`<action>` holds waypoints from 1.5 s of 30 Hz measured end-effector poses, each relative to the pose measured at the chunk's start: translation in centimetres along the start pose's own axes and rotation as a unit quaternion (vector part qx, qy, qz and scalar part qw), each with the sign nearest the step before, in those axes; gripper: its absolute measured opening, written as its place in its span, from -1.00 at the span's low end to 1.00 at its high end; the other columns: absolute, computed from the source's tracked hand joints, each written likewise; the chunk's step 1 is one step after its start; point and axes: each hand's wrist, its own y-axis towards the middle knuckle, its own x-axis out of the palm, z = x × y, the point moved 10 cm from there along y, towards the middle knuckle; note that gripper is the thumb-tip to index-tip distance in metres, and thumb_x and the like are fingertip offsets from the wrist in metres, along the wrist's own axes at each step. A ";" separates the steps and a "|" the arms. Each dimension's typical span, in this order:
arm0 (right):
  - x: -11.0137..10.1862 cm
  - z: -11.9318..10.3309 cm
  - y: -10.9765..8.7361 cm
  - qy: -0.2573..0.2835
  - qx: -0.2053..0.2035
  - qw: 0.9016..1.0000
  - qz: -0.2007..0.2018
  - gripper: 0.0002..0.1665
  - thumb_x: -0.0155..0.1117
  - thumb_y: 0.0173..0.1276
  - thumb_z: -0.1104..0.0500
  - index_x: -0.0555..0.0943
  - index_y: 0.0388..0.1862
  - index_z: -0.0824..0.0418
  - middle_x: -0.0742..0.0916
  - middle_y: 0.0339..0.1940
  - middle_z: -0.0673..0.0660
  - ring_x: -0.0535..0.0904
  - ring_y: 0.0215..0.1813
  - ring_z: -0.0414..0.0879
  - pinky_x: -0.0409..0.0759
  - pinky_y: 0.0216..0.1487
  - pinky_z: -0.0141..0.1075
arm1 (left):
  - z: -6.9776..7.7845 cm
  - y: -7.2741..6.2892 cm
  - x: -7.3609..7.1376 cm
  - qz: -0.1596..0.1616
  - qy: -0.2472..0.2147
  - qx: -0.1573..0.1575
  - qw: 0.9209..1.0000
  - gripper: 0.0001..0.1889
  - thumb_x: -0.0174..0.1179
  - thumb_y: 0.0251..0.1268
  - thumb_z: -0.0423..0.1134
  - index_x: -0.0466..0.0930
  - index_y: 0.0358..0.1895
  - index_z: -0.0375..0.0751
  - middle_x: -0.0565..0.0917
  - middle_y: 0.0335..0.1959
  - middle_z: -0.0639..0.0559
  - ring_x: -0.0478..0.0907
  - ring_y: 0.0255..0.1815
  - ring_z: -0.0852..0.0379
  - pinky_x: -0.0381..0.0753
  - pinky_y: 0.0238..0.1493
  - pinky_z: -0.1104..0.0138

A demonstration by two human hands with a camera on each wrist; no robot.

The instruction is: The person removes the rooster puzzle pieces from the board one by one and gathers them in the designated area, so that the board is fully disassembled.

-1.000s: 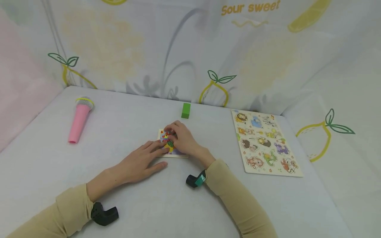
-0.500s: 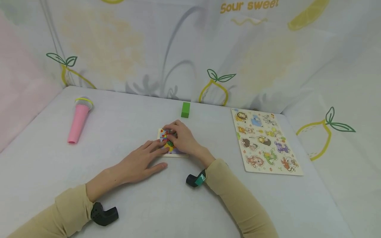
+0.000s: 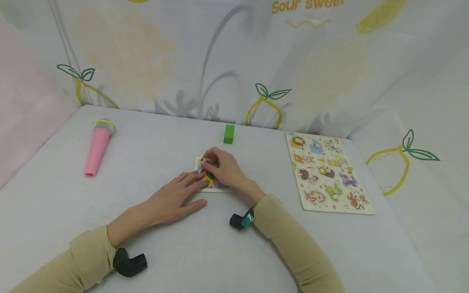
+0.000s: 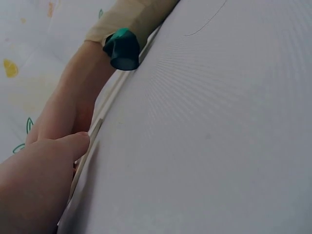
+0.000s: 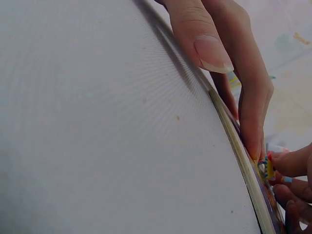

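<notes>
A small wooden picture puzzle (image 3: 220, 189) with a pale rim lies flat at the middle of the table. My left hand (image 3: 174, 199) reaches in from the left, its straight fingers resting on the picture and its thumb on the cloth in front. From the right, my right hand (image 3: 228, 169) bends over the back of the puzzle. Between its thumb and fingers, the right wrist view shows a small colourful puzzle piece (image 5: 269, 166), held tilted up close over the board. The right hand hides much of the picture. In the left wrist view the puzzle shows only edge-on.
A pink toy microphone (image 3: 97, 150) lies at the back left. Behind the hands stands a green block (image 3: 229, 134). On the right is a larger animal puzzle board (image 3: 329, 175). A printed curtain (image 3: 146, 61) hangs along the table's back edge.
My right thumb and fingers have shifted slightly, and the bit of picture beside them looks different. My left hand has stayed in place. The head view has tilted a little.
</notes>
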 end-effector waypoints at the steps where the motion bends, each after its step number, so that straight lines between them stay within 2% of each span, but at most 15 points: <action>1: 0.0 0.1 0.0 0.005 0.002 1.000 0.000 -0.73 0.30 0.44 0.20 0.56 0.06 0.23 0.73 0.04 0.14 0.65 -0.02 -0.05 0.60 0.05 -0.30 | 0.0 0.0 0.0 0.000 0.001 0.000 1.000 -0.39 0.09 0.46 0.19 0.43 0.42 -0.07 0.34 0.48 -0.08 0.23 0.51 -0.14 0.35 0.41 -0.07; 13: -0.6 0.6 0.2 0.056 0.028 0.998 0.023 -0.88 0.31 0.43 0.20 0.58 -0.13 0.20 0.80 -0.15 0.12 0.68 -0.13 -0.08 0.60 -0.05 -0.36 | 0.3 -0.1 -0.2 0.004 0.002 0.003 1.000 -0.42 0.03 0.51 0.16 0.42 0.42 -0.07 0.39 0.43 -0.08 0.26 0.49 -0.14 0.37 0.39 -0.06; 19: -0.4 0.8 0.1 0.054 0.042 0.997 0.021 -0.87 0.32 0.42 0.21 0.61 -0.11 0.19 0.81 -0.13 0.11 0.69 -0.13 -0.10 0.59 -0.06 -0.39 | 0.4 -0.3 0.2 -0.010 0.006 -0.008 1.000 -0.41 -0.02 0.53 0.16 0.35 0.48 -0.04 0.37 0.43 -0.13 0.23 0.51 -0.22 0.35 0.41 -0.09; 22: -0.7 0.8 -0.1 0.050 0.046 0.997 0.032 -0.85 0.33 0.40 0.23 0.63 -0.08 0.19 0.81 -0.12 0.11 0.70 -0.13 -0.09 0.61 -0.06 -0.39 | 0.7 -0.3 0.3 -0.012 0.027 -0.005 1.000 -0.38 -0.02 0.54 0.16 0.32 0.50 -0.07 0.36 0.44 -0.17 0.21 0.52 -0.24 0.29 0.45 -0.08; 30: -3.5 1.3 -0.5 0.060 0.054 0.996 0.043 -0.79 0.39 0.36 0.22 0.71 -0.04 0.21 0.79 -0.09 0.10 0.72 -0.15 -0.06 0.68 -0.07 -0.36 | 1.2 -0.3 -0.3 -0.004 0.080 0.007 0.997 -0.40 0.04 0.50 0.16 0.30 0.52 0.10 0.34 0.49 -0.18 0.18 0.54 -0.22 0.21 0.49 -0.08; 35: -5.7 2.6 -1.5 0.065 0.075 0.993 0.058 -0.76 0.41 0.33 0.24 0.73 -0.03 0.21 0.79 -0.11 0.09 0.71 -0.17 -0.06 0.66 -0.05 -0.30 | 1.6 -0.2 -0.5 0.002 0.112 0.015 0.994 -0.39 0.08 0.46 0.18 0.35 0.49 0.08 0.38 0.46 -0.18 0.23 0.51 -0.22 0.15 0.53 -0.07; 42: -7.0 4.9 -2.8 0.059 0.114 0.990 0.063 -0.80 0.39 0.33 0.25 0.75 -0.07 0.20 0.79 -0.16 0.09 0.68 -0.25 -0.07 0.57 -0.27 -0.36 | 1.8 -0.4 -1.2 0.007 0.124 0.007 0.992 -0.40 0.14 0.42 0.17 0.45 0.42 0.01 0.46 0.40 -0.20 0.35 0.42 -0.23 0.35 0.41 -0.04; 45: -7.2 5.3 -3.0 0.058 0.123 0.989 0.056 -0.78 0.39 0.33 0.25 0.74 -0.05 0.19 0.78 -0.15 0.09 0.66 -0.23 -0.07 0.56 -0.28 -0.37 | 1.7 -0.4 -1.3 0.002 0.124 -0.002 0.992 -0.40 0.13 0.42 0.18 0.46 0.42 0.00 0.46 0.39 -0.20 0.36 0.41 -0.22 0.39 0.38 -0.03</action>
